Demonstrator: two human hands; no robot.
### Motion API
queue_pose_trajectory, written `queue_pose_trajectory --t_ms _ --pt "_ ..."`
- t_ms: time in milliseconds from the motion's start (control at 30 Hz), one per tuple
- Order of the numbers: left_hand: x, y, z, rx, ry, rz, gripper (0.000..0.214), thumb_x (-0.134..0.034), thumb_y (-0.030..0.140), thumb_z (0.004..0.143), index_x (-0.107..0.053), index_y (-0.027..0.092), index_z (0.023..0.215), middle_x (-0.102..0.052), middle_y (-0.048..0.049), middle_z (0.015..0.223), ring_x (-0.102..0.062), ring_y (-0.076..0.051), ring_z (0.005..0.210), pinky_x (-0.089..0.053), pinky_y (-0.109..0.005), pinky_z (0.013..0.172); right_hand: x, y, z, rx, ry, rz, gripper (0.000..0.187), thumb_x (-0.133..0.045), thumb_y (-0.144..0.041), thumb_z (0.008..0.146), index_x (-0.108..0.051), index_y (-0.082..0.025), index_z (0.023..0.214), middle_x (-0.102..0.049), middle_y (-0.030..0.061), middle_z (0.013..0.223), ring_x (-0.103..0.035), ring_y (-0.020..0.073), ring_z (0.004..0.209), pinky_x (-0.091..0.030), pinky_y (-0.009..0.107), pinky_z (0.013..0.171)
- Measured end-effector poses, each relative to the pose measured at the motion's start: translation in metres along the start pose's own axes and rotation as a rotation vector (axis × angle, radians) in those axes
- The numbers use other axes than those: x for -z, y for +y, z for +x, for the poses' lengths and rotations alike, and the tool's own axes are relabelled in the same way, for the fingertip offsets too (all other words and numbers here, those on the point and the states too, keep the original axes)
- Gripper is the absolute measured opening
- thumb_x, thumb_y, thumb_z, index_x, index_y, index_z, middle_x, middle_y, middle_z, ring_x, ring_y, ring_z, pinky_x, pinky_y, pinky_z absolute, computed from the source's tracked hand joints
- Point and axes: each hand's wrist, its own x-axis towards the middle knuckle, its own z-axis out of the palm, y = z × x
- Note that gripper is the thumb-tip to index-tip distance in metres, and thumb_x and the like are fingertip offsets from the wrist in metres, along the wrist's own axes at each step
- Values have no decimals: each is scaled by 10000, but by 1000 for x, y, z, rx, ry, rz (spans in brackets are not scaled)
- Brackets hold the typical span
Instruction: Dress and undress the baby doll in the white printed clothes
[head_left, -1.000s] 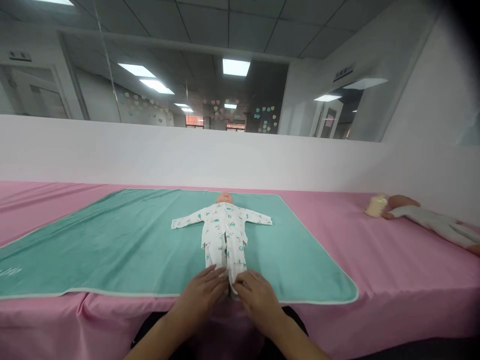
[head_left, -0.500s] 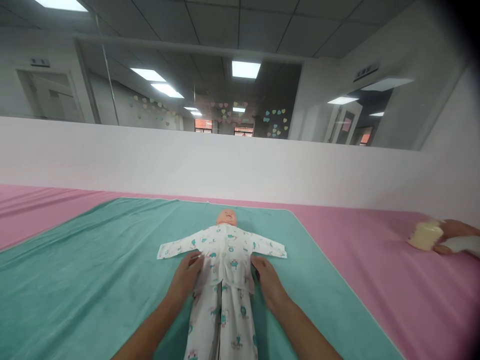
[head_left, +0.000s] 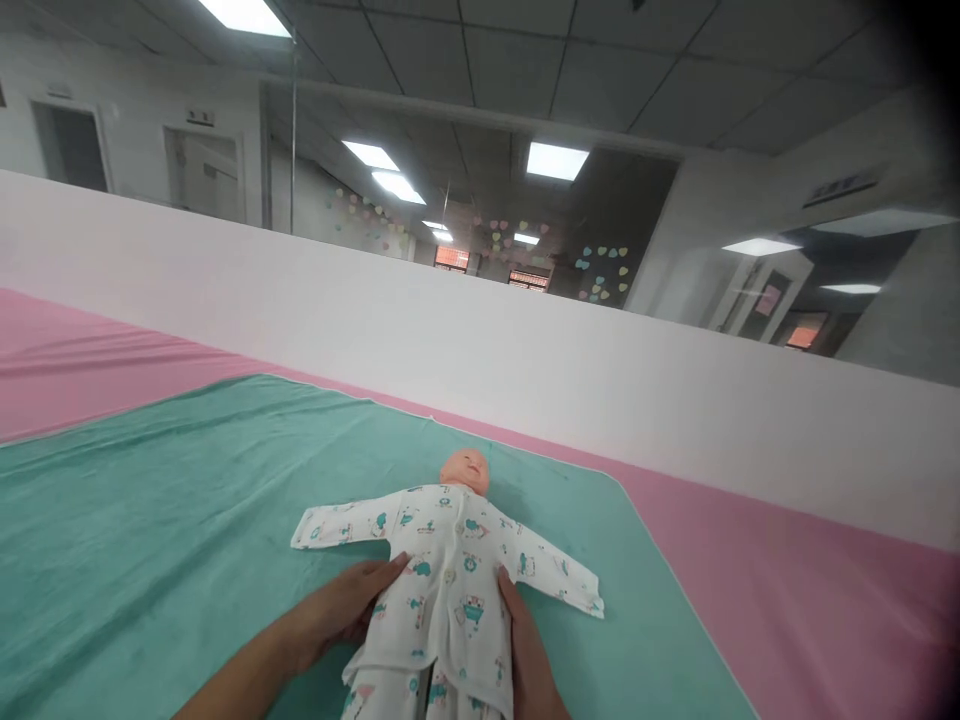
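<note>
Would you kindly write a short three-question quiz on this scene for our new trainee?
1. True or false: the baby doll lies face down.
2. What colour is the blanket directly beneath it? A) pink; B) teal; C) white.
3. Where do the person's left hand and right hand touch the baby doll?

Key:
1. False; it lies face up.
2. B.
3. At opposite sides of its pajama top.
</note>
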Motion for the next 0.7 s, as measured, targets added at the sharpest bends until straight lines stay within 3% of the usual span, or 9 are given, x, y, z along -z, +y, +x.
queue_pose_trajectory --t_ms 100,167,333,567,700 --pt "-3 3 -10 -20 -151 39 426 -629 531 664 -647 247 982 -681 -32 976 -618 -249 946 -512 -333 776 -7 4 0 8 4 61 728 -326 -647 811 -317 -181 1370 -536 118 1224 -590 277 999 -500 455 781" --pt "-8 2 -16 -107 -170 23 476 -603 504 711 -586 260 1120 -618 -20 1145 -562 -235 1067 -467 -330 888 -13 7 -2 74 3 44 698 -331 -619 825 -324 -176 1365 -546 116 1211 -593 273 990 -492 461 796" --pt "-19 -4 -17 -183 -236 -131 599 -538 493 774 -432 208 1290 -517 -78 1279 -550 -233 1092 -441 -350 936 -22 11 -7 239 81 -93 694 -389 -614 806 -374 -165 1336 -558 108 1196 -591 261 996 -499 431 803" --pt "-7 -8 -3 -234 -130 -156 693 -656 452 687 -426 223 1300 -513 -64 1285 -540 -244 1102 -442 -360 939 -18 6 -8 298 142 -123 695 -480 -606 765 -410 -168 1300 -547 104 1213 -572 260 1035 -506 425 806" --pt "-3 -11 -8 -280 -60 -129 732 -716 420 617 -470 195 1268 -550 -80 1243 -521 -267 1121 -422 -395 957 -12 2 -8 284 176 6 640 -589 -518 736 -423 -199 1266 -538 76 1229 -570 235 1041 -500 401 834"
